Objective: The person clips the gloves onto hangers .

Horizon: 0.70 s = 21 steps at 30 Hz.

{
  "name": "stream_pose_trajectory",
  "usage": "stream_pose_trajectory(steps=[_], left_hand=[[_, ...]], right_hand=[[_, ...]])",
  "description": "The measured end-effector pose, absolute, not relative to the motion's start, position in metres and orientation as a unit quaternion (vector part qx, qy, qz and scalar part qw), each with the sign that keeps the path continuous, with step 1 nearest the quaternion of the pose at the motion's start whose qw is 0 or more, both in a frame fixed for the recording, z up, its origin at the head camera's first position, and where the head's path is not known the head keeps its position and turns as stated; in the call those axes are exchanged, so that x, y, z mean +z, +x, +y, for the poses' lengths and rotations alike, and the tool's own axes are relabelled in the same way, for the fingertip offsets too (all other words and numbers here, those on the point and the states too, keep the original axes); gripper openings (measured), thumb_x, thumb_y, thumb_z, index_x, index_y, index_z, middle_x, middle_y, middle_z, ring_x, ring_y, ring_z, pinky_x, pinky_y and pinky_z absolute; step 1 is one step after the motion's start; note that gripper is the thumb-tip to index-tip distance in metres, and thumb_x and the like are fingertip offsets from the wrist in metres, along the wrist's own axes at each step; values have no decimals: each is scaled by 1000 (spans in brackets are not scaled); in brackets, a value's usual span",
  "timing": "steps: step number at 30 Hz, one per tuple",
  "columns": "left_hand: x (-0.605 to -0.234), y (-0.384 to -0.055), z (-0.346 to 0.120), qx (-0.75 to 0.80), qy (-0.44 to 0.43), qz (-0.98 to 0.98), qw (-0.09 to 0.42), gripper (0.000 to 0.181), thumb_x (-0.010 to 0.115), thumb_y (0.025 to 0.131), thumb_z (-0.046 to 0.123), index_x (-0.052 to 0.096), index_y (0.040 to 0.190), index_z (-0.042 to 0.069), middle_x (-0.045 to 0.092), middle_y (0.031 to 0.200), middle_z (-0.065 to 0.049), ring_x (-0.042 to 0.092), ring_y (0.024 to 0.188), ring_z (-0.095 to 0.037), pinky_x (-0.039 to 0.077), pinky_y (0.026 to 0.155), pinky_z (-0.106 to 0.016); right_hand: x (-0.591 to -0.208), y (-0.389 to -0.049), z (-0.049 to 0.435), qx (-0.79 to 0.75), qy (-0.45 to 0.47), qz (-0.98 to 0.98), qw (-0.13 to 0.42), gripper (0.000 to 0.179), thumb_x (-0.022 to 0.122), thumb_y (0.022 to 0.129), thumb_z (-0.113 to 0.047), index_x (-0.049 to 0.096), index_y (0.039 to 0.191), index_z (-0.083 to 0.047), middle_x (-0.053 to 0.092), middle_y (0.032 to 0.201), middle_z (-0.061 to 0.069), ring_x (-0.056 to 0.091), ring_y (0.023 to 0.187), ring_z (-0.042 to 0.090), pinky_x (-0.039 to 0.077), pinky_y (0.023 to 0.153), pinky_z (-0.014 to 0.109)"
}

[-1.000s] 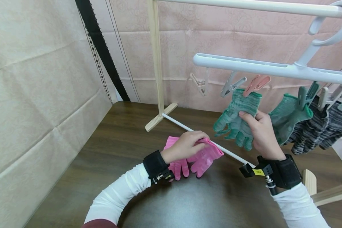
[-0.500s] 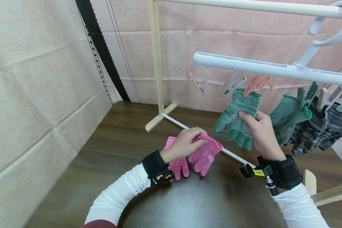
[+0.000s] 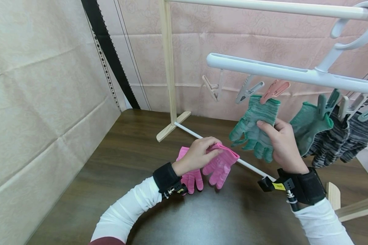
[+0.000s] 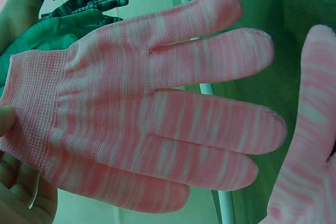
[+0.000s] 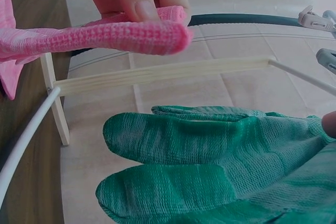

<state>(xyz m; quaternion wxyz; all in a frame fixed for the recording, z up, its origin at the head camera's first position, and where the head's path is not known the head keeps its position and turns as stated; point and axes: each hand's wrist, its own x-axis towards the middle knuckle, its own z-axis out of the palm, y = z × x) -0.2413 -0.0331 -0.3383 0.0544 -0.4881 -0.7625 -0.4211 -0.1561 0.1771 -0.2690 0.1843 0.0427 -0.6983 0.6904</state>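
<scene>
My left hand [image 3: 199, 153] pinches a pink glove [image 3: 222, 166] by its cuff, fingers of the glove dangling over the table. Its white-streaked knit fills the left wrist view. A second pink glove [image 3: 190, 178] lies on the table under that hand, partly hidden by it. On the right, a green glove [image 3: 259, 122] hangs by its cuff from a pink clothespin [image 3: 275, 91]. My right hand [image 3: 286, 144] holds this green glove near its side, thumb on the front and fingers behind. In the right wrist view, the pink cuff [image 5: 157, 38] appears above the green glove.
A pale blue clip hanger [image 3: 263, 69] hooks onto the rack's white top bar [image 3: 263, 6]. Unused clothespins [image 3: 248, 91] dangle at its left. Another green glove [image 3: 309, 126] and grey-black gloves [image 3: 334, 143] hang to the right. A white lower bar [image 3: 248, 165] crosses the table.
My left hand has raised the pink glove slightly, up and away from the table. The hanger has shifted a little, its left end rising. My right hand stays on the green glove.
</scene>
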Motion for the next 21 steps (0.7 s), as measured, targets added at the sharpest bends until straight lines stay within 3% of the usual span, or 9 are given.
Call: stream_pose_trajectory(steps=[12, 21], left_hand=[[-340, -242, -33, -431, -487, -757, 66, 10, 59, 84, 17, 59, 92, 10, 52, 77, 2, 42, 69, -5, 35, 61, -15], [-339, -240, -33, -454, -480, -745, 90, 10, 60, 83, 16, 59, 90, 9, 51, 75, 1, 42, 68, -5, 38, 60, -20]], right_hand=[[-269, -154, 177, 707, 76, -675, 195, 27, 52, 87, -9, 54, 114, -6, 61, 101, -3, 59, 86, 6, 48, 71, 17], [-269, -150, 178, 709, 87, -662, 226, 21, 50, 88, -6, 56, 108, -6, 60, 95, -2, 53, 84, 8, 43, 72, 17]])
